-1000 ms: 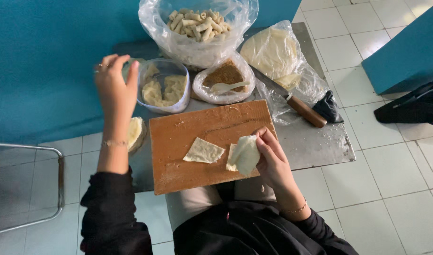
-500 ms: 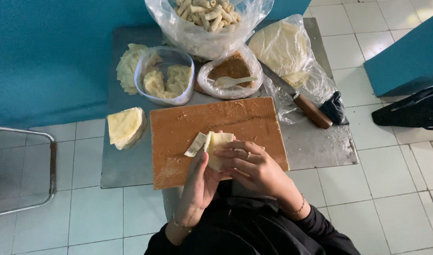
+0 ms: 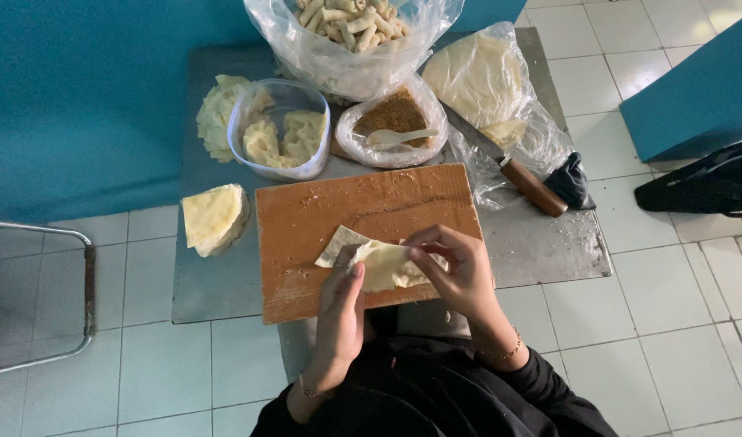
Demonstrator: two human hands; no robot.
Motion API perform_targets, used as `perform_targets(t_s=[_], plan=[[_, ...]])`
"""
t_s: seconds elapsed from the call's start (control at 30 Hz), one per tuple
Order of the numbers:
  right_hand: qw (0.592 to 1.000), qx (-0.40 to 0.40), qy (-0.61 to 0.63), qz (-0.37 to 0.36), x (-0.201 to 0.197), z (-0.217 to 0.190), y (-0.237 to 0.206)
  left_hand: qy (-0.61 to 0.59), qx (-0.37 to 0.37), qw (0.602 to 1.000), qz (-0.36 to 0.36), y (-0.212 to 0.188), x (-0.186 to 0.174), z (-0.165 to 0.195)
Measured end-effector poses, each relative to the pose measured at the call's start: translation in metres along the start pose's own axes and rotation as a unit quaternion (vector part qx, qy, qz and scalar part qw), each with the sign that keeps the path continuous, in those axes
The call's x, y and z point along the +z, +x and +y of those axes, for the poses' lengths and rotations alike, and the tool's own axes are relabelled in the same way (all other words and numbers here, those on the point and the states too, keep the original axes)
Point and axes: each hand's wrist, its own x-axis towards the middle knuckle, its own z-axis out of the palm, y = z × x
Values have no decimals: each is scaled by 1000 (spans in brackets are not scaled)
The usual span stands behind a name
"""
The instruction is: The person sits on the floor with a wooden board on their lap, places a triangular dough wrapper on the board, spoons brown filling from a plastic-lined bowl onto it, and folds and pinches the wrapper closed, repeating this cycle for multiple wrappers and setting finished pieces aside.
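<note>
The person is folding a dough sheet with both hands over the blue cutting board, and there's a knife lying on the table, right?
Not quite: the cutting board is brown wood, not blue, as the head view shows. The rest holds: the left hand and right hand fold a dough sheet over it, and a knife lies on the table.

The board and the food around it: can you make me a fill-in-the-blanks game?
1. Both hands hold a pale ____ over the board.
2. The spoon lies in the bag of ____ filling.
3. The knife has a ____ handle.
4. The bag of rolls sits at the table's ____ edge.

Missing words: wrapper; brown; wooden; far
</note>
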Motion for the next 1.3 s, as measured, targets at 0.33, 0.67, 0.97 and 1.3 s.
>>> perform_targets(t_s=[0.33,0.67,0.97,1.3], plan=[[979,-106,-175,12,1,-21,6,56,33,998,-17,1,-7,0],[997,12,-78,6,25,-24,-14,390,239,888,42,-7,17,6],[996,-9,-85,40,29,-25,-9,507,338,793,7,-16,34,18],[996,-22,-88,2,27,-24,-9,400,196,894,42,-12,28,22]])
